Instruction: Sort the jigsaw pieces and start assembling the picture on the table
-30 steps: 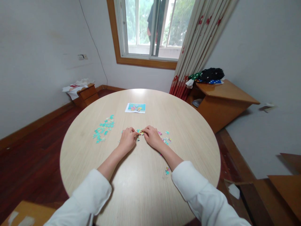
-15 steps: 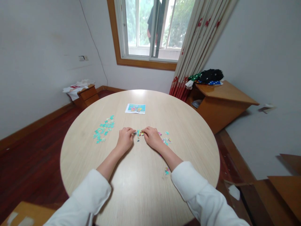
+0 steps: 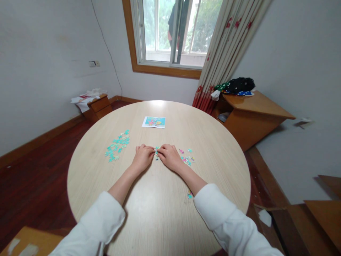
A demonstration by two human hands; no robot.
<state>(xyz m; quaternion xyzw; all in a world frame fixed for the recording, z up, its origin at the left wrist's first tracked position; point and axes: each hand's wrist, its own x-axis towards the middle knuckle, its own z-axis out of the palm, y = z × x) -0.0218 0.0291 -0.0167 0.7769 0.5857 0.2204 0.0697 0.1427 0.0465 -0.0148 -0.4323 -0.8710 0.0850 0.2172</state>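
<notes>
My left hand (image 3: 144, 156) and my right hand (image 3: 169, 156) rest close together on the round table (image 3: 165, 213). Their fingertips press on a small cluster of joined jigsaw puzzle pieces (image 3: 157, 148), mostly hidden by the fingers. Both hands have thumb and fingers drawn together on its sides. One dark-and-light piece (image 3: 157, 158) pokes out toward me below the cluster. Right of my right hand lie several loose pink, teal and yellow pieces (image 3: 188, 160). More pieces (image 3: 189, 194) sit beside my right sleeve.
Many teal pieces (image 3: 117, 145) are spread on the table's left side. A printed picture card (image 3: 153, 122) lies toward the far edge. Beyond the table stand a wooden cabinet (image 3: 255, 110) with cloths (image 3: 239, 85) on top and a small drawer unit (image 3: 99, 106).
My right hand has shifted slightly left, closer to my left hand, covering more of the joined pieces. My left hand stays nearly in place.
</notes>
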